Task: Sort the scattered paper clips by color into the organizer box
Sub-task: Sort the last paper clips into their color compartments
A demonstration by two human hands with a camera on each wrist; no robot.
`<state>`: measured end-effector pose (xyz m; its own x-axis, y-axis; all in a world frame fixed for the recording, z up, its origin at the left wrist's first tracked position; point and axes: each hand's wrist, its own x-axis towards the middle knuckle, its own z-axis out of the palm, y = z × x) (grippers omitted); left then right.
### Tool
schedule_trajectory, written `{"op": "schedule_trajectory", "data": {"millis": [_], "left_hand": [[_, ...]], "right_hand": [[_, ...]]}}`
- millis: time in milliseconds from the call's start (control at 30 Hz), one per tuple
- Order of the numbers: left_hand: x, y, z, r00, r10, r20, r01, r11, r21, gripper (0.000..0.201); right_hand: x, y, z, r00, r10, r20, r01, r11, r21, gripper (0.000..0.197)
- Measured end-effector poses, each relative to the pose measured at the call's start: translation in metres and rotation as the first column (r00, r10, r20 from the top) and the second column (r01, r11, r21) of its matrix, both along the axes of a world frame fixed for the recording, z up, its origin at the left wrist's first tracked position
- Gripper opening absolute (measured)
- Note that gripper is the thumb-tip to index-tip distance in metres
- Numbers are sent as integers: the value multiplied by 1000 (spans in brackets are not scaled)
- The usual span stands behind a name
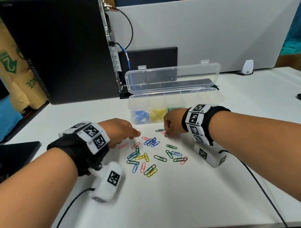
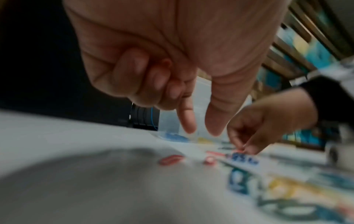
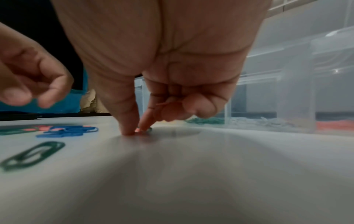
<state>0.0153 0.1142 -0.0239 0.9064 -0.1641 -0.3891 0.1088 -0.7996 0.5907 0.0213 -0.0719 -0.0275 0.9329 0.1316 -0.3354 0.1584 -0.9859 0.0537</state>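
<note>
The head view is evenly and brightly lit from above; the white bench (image 1: 180,199) carries only soft, faint shadows under the forearms. Straight lines bow outward toward the frame edges, and the left hand (image 1: 120,131) is slightly smeared by motion. The left wrist view is dimmer and heavily blurred: the lower half is a grey out-of-focus shadow, and the paper clips (image 2: 243,159) at centre right are coloured smudges. The right wrist view is dim and grainy, with the lower bench soft, a blurred green clip (image 3: 32,156) at lower left, and small glare spots on the organizer box (image 3: 298,94) at right.
</note>
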Motion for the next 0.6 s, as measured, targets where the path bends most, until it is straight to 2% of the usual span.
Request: {"op": "schedule_trajectory", "data": {"millis": [67,100,167,200,267,333,433,600], "left_hand": [[0,1,-1,970,-142,196,82,955,286,21],[-1,1,-1,955,-182,234,85,924,372,17],[-2,1,-2,944,-235,233,92,863,497,11],[-2,2,-4,944,-246,219,94,838,538,19],[0,2,-6,953,-248,172,104,804,585,32],[1,3,-8,955,-256,152,118,793,597,35],[4,1,-10,955,-268,127,141,785,604,34],[5,-6,-14,952,-283,114,157,774,613,42]], "right_hand": [[2,1,0,1000,10,-8,-10,1000,-20,36],[2,1,0,1000,16,-11,-16,1000,-19,35],[3,1,-1,999,28,-20,-28,999,-17,32],[3,0,-1,999,34,-23,-35,999,-18,32],[4,0,-2,999,44,-24,-44,999,-3,24],[3,-1,-3,999,40,-10,-40,998,50,12],[2,-2,-3,999,45,-12,-44,993,110,15],[3,-1,-4,999,48,-26,-45,994,102,14]]}}
